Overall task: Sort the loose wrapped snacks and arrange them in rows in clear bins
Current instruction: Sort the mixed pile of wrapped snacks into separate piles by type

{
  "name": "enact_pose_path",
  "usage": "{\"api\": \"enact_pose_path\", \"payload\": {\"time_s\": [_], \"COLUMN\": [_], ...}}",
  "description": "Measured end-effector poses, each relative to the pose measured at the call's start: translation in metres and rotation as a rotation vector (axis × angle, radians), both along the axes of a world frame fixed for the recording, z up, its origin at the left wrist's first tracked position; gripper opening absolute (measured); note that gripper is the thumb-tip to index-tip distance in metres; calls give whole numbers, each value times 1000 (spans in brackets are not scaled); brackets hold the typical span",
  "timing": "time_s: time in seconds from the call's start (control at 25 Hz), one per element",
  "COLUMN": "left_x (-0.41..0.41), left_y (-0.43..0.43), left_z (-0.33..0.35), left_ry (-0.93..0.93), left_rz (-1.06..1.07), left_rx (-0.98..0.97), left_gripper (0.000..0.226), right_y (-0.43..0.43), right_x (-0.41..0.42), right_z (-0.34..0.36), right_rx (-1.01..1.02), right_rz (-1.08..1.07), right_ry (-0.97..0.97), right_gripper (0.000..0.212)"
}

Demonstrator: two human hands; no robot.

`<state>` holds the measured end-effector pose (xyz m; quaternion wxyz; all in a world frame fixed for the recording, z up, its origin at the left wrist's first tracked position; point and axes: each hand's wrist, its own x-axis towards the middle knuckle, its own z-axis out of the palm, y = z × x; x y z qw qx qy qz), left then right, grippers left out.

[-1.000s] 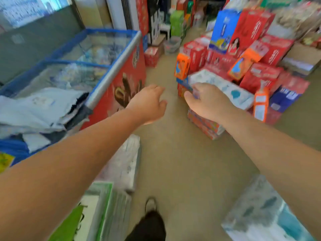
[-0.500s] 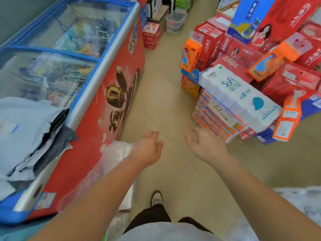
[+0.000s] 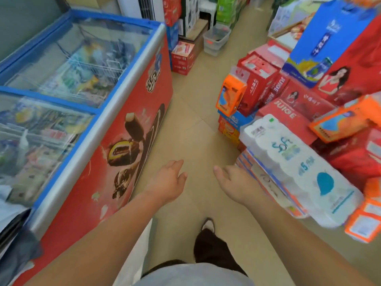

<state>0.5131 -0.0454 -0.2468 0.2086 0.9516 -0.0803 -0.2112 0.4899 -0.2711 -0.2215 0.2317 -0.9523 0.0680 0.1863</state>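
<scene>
Both grips are lower than one second ago, when they reached forward at a higher level. Now the left grip (image 3: 168,182) and the right grip (image 3: 237,183) are released, with fingers loosely spread and holding nothing, above the beige tiled floor (image 3: 195,124). Just right of the right grip lies a white plastic-wrapped tissue pack (image 3: 299,162). Left of the left grip stands a red chest freezer with glass lids (image 3: 127,131). A clear plastic bin (image 3: 216,40) stands on the floor far ahead of both grips; its content is too blurred to tell.

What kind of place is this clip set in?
Most likely a small grocery shop: a glass-topped freezer on the left, stacked juice cartons and a tissue pack on the right.
</scene>
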Motion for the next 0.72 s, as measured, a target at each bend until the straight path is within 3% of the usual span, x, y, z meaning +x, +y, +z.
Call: {"api": "enact_pose_path", "payload": {"time_s": [0.16,0.4,0.72], "left_x": [101,244,496], "left_y": [-24,-26,-9], "left_z": [4,-7,-14], "left_ry": [-10,46,26], "left_rz": [76,142,66], "left_rx": [8,-40,-26], "left_gripper": [55,53,44], "right_y": [-24,-39,-12], "right_x": [118,279,531], "right_z": [-4,-24,-17], "right_rx": [-1,121,-34], "right_rz": [87,87,120], "right_ry": [28,56,-24], "right_gripper": [40,53,45]}}
